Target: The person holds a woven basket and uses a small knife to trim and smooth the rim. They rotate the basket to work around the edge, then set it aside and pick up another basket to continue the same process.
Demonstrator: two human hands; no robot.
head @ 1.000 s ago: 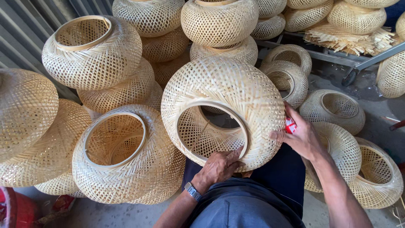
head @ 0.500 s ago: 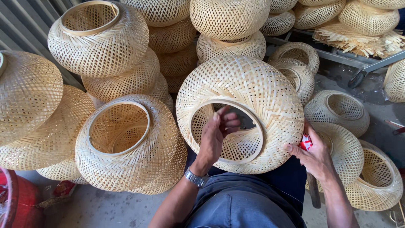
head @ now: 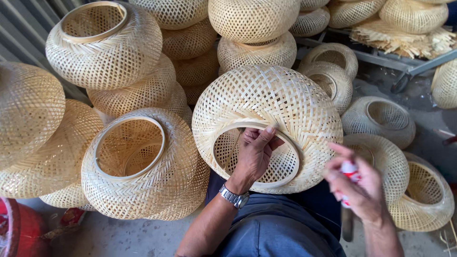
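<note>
Woven bamboo lampshade [head: 266, 109] rests on the person's lap, its ring opening facing up. The left hand [head: 254, 154] has moved from the lower rim into the opening, fingers [head: 261, 141] now curled over the ring's far edge, steadying the shade. The right hand [head: 357, 183], pulled off the shade's side, blurs beside it, closed around a small red-and-white object [head: 350, 171]. Finished shades [head: 138, 166] crowd close left and beyond the fingers.

Your left hand [head: 253, 153] reaches up and forward, palm away from you, fingers hooked over an edge, thumb side to the left; a metal watch sits on that wrist. Your right hand [head: 358, 188] is lower right, blurred, fingers curled in a closed grip, forearm running down-right.
</note>
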